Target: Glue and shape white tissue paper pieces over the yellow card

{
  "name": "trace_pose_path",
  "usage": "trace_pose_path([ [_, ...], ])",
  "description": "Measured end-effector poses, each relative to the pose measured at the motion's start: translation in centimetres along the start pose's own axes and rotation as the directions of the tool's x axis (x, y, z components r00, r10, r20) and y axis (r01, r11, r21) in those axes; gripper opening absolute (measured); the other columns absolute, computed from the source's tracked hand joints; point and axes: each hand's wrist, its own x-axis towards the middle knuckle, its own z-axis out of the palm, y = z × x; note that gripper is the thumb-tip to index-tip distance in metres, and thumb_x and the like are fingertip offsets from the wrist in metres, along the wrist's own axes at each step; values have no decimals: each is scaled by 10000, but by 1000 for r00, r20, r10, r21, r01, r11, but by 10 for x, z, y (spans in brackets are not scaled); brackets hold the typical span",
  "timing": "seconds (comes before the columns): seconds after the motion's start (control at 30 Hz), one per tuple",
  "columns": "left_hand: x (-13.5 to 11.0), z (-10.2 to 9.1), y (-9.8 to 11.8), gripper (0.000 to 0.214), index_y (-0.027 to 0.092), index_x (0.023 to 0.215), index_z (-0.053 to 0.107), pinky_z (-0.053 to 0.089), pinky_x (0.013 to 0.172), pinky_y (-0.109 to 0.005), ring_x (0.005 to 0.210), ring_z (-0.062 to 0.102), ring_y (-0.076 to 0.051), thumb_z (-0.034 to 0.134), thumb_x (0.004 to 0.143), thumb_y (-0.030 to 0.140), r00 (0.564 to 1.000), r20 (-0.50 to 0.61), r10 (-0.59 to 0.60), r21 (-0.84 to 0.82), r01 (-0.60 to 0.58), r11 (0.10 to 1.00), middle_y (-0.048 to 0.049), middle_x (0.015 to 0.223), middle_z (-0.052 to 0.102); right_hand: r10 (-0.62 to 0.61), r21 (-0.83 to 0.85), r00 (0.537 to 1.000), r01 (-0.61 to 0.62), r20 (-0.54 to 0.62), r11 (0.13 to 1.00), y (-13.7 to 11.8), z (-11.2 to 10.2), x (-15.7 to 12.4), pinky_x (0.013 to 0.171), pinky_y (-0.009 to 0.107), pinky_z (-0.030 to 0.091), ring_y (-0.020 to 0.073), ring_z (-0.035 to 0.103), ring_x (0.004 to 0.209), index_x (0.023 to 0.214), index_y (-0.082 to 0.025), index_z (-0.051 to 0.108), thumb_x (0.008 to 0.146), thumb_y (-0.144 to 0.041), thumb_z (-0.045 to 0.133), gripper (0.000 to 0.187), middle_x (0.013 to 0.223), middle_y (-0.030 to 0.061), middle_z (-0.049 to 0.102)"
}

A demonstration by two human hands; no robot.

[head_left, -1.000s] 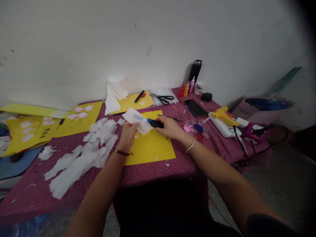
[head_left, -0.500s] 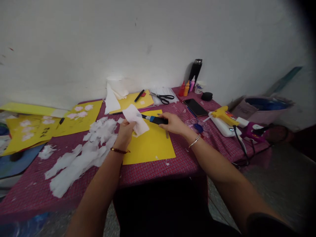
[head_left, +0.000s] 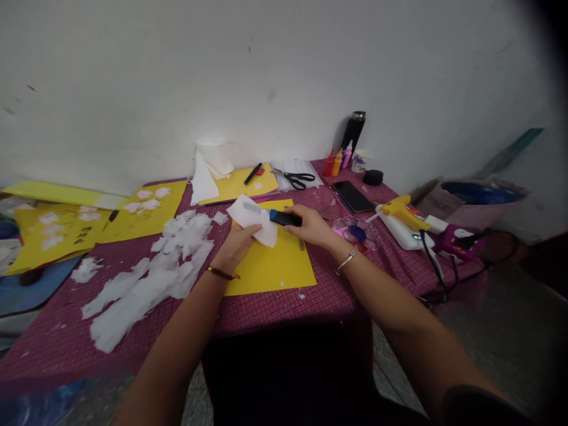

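My left hand point(head_left: 241, 241) pinches a piece of white tissue paper point(head_left: 265, 229) by its lower left edge. My right hand point(head_left: 310, 225) is closed round the black and blue handle of a utility knife point(head_left: 285, 219). The blade points left at the paper and shows as a grey streak there; whether it lies over or behind the sheet I cannot tell. Under both hands lies a yellow sheet of card point(head_left: 266, 272). Left of my left hand spreads a pile of torn white paper point(head_left: 186, 236).
Scissors point(head_left: 295, 178), a black marker point(head_left: 252, 173) and a paper roll point(head_left: 215, 160) lie at the back. A phone point(head_left: 352, 196), paint bottles point(head_left: 337, 163) and a yellow glue gun point(head_left: 403, 211) are on the right. Yellow cards with pink flowers point(head_left: 148, 204) lie left.
The paper has shifted slightly right and turned, and the knife's blade overlaps more of it. My left hand has moved right with the paper; my right hand stays about in place.
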Motion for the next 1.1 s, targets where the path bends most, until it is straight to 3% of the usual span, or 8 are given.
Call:
trace_pose_path([
  [0.17,2,-3,8,384,199,968,652,512,896,-357,977,682,-231,796,615,237,1000,13,22,-168,-20,986,-44,919,746,3,2,1000,-3,-11,1000,2,0,0,892,386,476,237,636,983,1091,-186,654,744,-202,672,348,1078,82,696],
  [0.4,9,-11,9,309,196,920,665,515,865,-315,974,684,-202,788,640,240,993,-23,120,-183,-122,976,-49,980,752,17,-24,1000,-17,-2,1000,0,1,0,883,391,482,247,642,980,1095,-178,656,752,-220,664,345,1077,94,700],
  [0.67,13,-9,9,249,172,844,672,533,816,-306,867,705,-199,798,639,238,985,-147,92,-166,-116,979,-42,855,756,-3,-64,1000,5,24,998,-1,1,0,886,391,477,252,635,996,1102,-193,651,746,-197,670,356,1088,90,698],
  [0.77,15,-12,8,191,155,811,686,549,752,-286,832,709,-201,782,654,209,979,-201,46,-124,-72,990,-52,818,757,-20,-100,999,22,29,995,-1,1,0,884,387,476,253,634,993,1110,-192,650,752,-198,668,358,1085,93,694],
  [0.83,14,-16,10,161,147,794,691,540,625,-234,717,696,-166,776,662,183,972,-235,-11,-78,-7,997,-46,762,746,-30,-139,999,33,24,990,-1,0,-1,883,384,475,255,631,990,1110,-181,649,757,-199,665,354,1073,99,691],
  [0.97,12,-19,20,130,147,719,655,388,376,-130,490,581,-76,764,668,99,949,-282,-143,-75,127,989,-9,646,690,-29,-202,1000,30,10,979,-3,-5,-1,869,369,470,248,623,986,1105,-173,647,770,-196,657,337,1063,102,679],
  [1.1,10,-14,29,223,166,638,575,520,506,-138,530,586,-62,685,696,-20,939,-300,-169,-174,120,977,34,607,636,-15,-216,1000,17,11,976,-3,-7,-2,844,341,468,230,625,950,1117,-172,645,775,-185,647,342,1063,92,673],
])
